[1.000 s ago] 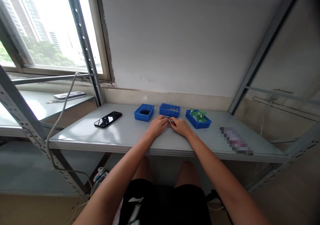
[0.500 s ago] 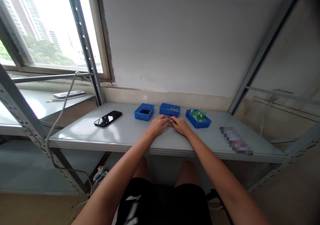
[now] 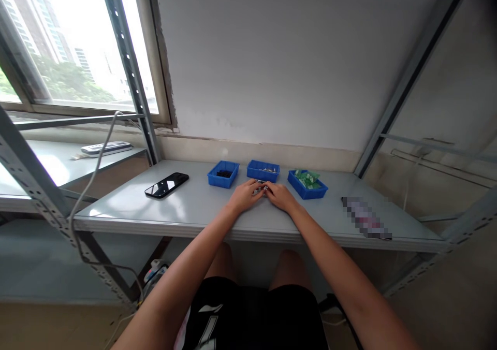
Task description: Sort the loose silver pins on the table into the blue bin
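My left hand (image 3: 247,195) and my right hand (image 3: 280,197) meet over the grey table, fingertips together. Between the fingers of both shows a small silvery metal piece (image 3: 265,188), too small and too covered to name. The fingers of each hand are closed around it. Just beyond my hands stands a blue bin (image 3: 259,175) with small shiny metal parts (image 3: 269,170). To the left is a second blue bin (image 3: 221,183) holding small black parts (image 3: 224,174). On the right, a third blue bin (image 3: 308,192) is heaped with green pieces (image 3: 306,178).
A black phone (image 3: 166,185) lies on the table (image 3: 194,213) at the left. A blurred-out flat object (image 3: 366,218) lies near the right front edge. Shelf posts (image 3: 126,55) rise at both sides. A power strip (image 3: 106,148) with a hanging cable (image 3: 91,179) is at far left.
My fingertips have shifted slightly around the small metal piece. Both hands stay in the same place, and the view has moved a little.
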